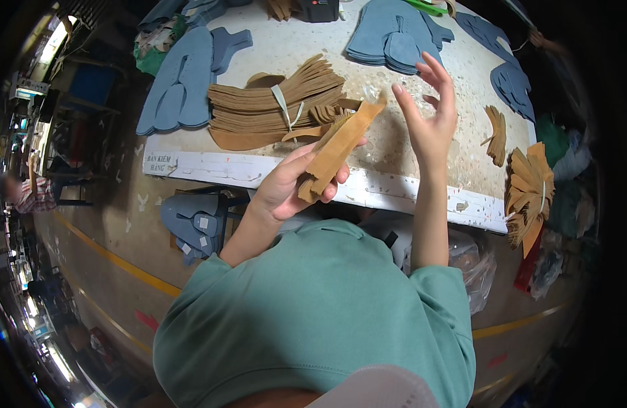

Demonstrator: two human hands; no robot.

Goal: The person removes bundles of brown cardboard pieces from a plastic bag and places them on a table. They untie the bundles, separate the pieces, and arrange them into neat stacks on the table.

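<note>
My left hand [291,181] is closed round a small stack of tan leather strips [342,147], held tilted above the table's front edge. To its right, my right hand [430,112] is raised with the fingers apart and nothing in them. Just beyond the left hand lies a large bundle of brown leather strips [259,109], tied with a pale band [284,107]. A few short brown pieces [330,113] rest against the bundle's right end, partly hidden by the held strips.
Stacks of blue-grey cut leather pieces lie at the table's left [180,92], far middle [388,37] and far right [510,88]. A fanned tan bundle [529,190] hangs at the right corner, near a small brown stack [496,136]. More blue pieces [194,221] sit below the table [211,165].
</note>
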